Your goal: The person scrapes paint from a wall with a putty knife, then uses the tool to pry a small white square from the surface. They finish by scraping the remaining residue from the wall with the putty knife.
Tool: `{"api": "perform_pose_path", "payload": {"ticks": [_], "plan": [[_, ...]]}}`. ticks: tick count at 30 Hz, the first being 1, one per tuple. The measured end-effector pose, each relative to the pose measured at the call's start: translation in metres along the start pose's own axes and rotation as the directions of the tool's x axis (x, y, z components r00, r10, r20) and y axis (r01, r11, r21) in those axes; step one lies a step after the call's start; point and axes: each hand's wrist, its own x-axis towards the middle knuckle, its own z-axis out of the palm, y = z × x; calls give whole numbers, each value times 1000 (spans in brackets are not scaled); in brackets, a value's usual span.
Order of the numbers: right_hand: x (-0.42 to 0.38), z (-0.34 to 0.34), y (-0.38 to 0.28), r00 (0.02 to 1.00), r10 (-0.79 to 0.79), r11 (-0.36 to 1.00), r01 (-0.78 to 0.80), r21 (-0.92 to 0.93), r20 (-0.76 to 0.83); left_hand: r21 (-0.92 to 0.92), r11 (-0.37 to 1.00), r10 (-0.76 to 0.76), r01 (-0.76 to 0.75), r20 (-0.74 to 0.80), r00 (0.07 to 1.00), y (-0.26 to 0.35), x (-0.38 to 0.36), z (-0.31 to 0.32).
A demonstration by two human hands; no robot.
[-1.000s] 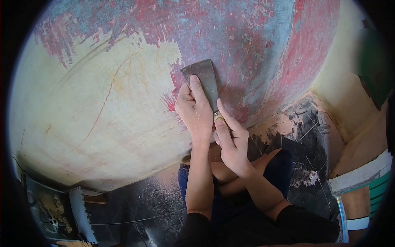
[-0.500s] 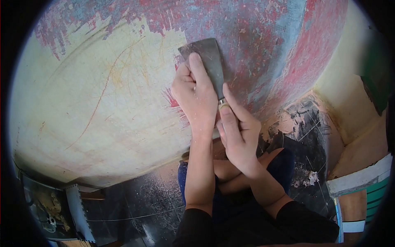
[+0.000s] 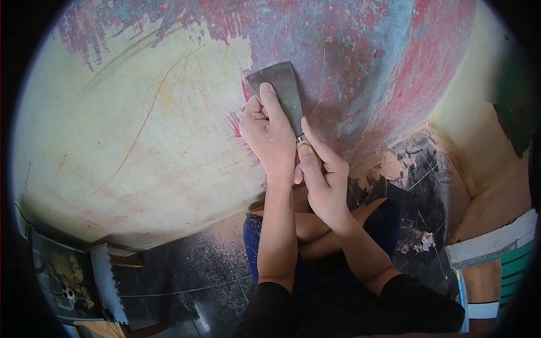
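Grey scraper (image 3: pixel 282 76): left grip (image 3: pixel 271 135) on blade (image 3: pixel 291 104), right grip (image 3: pixel 327 181) around handle (image 3: pixel 302 142).

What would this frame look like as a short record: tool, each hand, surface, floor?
tool: scraper, wide grey blade up against the wall
left hand: thumb flat on the blade, other fingers curled beside its left edge
right hand: closed around the handle
surface: bare pale area at left; patchy red and blue paint above and to the right
floor: dark tiles with pale flecks, a small pale clump at right
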Motion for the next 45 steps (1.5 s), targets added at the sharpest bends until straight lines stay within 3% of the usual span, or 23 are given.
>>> {"api": "perform_pose_path", "payload": {"ticks": [3, 10, 14, 16, 18, 20, 21, 23, 26, 28, 32, 34, 37, 39, 41, 43, 45], "plan": [[2, -4, -2, 1000, -22, 992, 22, -128, 4, -24, 1000, -12, 12, -2, 1000, 1, 1, -2], [5, 0, -10, 999, 16, 984, -21, -179, -32, -43, 999, 6, -7, -27, 1000, 2, 6, 4], [17, 2, -32, 1000, 17, 995, -16, -98, 3, -67, 998, -16, 15, -14, 1000, 28, 16, 9], [16, 0, -36, 1000, 30, 994, -30, -101, 0, -165, 985, -45, 42, -15, 999, 38, 13, 13], [21, 3, -38, 993, -117, 979, 119, -164, 21, -172, 982, -80, 80, 2, 997, 35, 12, 13], [21, -5, -31, 998, -56, 979, 59, -194, 20, -181, 978, -99, 100, 18, 995, 30, 9, 9], [20, -9, -25, 1000, 1, 974, 5, -227, 25, -108, 994, -31, 31, -1, 1000, 18, 6, 7], [9, -9, -8, 998, -51, 982, 54, -183, 23, -44, 997, 63, -64, -22, 998, 4, 6, 5], [9, -5, -5, 997, -75, 978, 78, -193, 24, 29, 998, -63, 63, -2, 998, 2, 3, 0], [20, 4, -20, 996, -94, 975, 93, -201, 7, -57, 996, 73, -73, 4, 997, 19, 15, 5], [16, 1, -25, 999, -32, 967, 37, -253, 23, -188, 981, -36, 40, 23, 999, 19, 7, 4], [8, 4, -4, 987, -161, 972, 158, -172, -7, 16, 1000, 10, -10, 6, 1000, 8, 3, -3], [19, 8, -12, 992, -125, 944, 122, -308, 8, -25, 997, 75, -76, -19, 997, 10, 17, 1], [16, 7, -24, 998, -61, 957, 65, -283, 20, -91, 996, 6, -5, 4, 1000, 21, 13, 0], [13, 5, -20, 994, -106, 941, 107, -323, 18, -171, 985, -37, 41, 24, 999, 18, 7, -3], [7, 6, -7, 992, -129, 949, 127, -290, 11, 1, 1000, -3, 3, -2, 1000, 4, 5, -7], [12, 10, -3, 992, -128, 958, 125, -260, 5, 38, 998, 57, -57, -9, 998, 12, 15, -7]]}}
